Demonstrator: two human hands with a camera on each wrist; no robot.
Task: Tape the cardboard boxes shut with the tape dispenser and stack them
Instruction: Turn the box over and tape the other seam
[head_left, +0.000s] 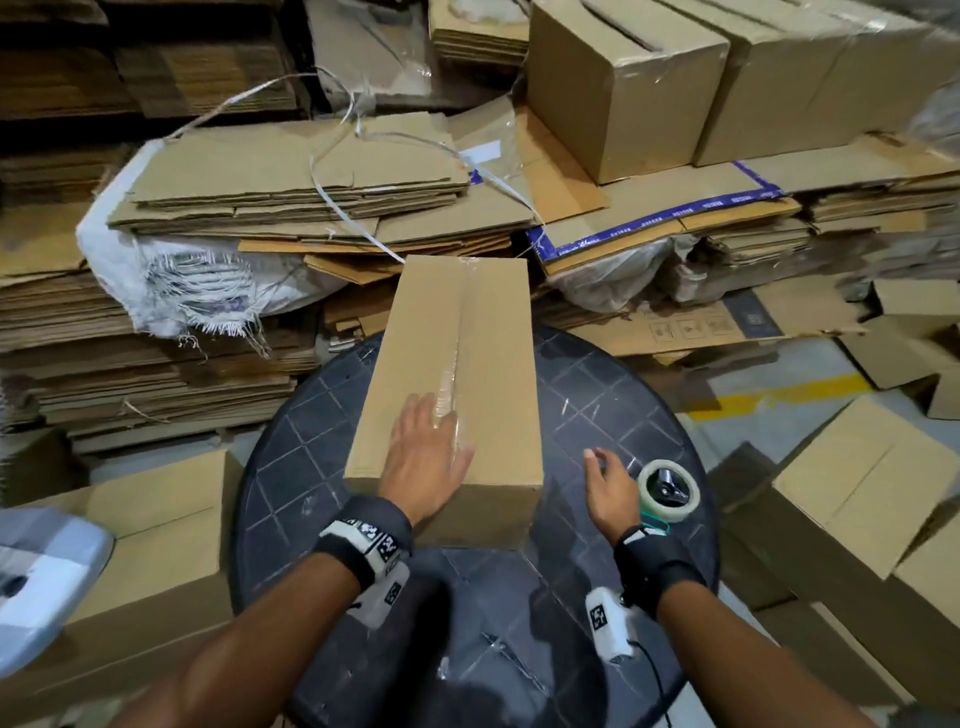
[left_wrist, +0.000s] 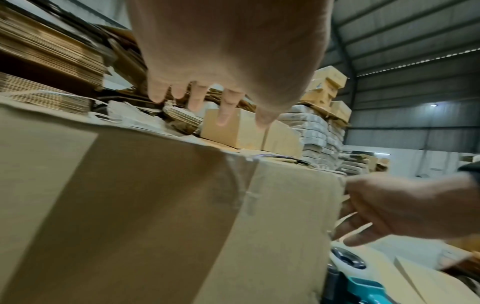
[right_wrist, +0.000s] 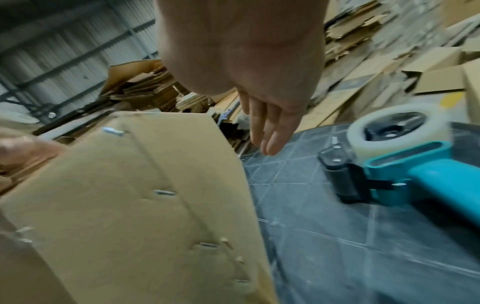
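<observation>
A long cardboard box (head_left: 452, 364) lies on the round dark table (head_left: 613, 410), its top seam covered with clear tape. My left hand (head_left: 426, 462) rests flat on the box's near end, fingers straight. My right hand (head_left: 608, 486) hovers just right of the box, fingers relaxed, holding nothing. The teal tape dispenser (head_left: 667, 491) with a clear roll lies on the table beside the right hand. In the right wrist view the dispenser (right_wrist: 405, 164) sits right of the box's stapled side (right_wrist: 145, 205). The left wrist view shows the box (left_wrist: 155, 205) below my fingers (left_wrist: 226, 107).
Stacks of flattened cardboard (head_left: 291, 176) rise behind the table. Assembled boxes (head_left: 623, 83) stand on a pile at the back right. Open boxes (head_left: 852, 483) lie on the floor to the right, another box (head_left: 156, 545) to the left.
</observation>
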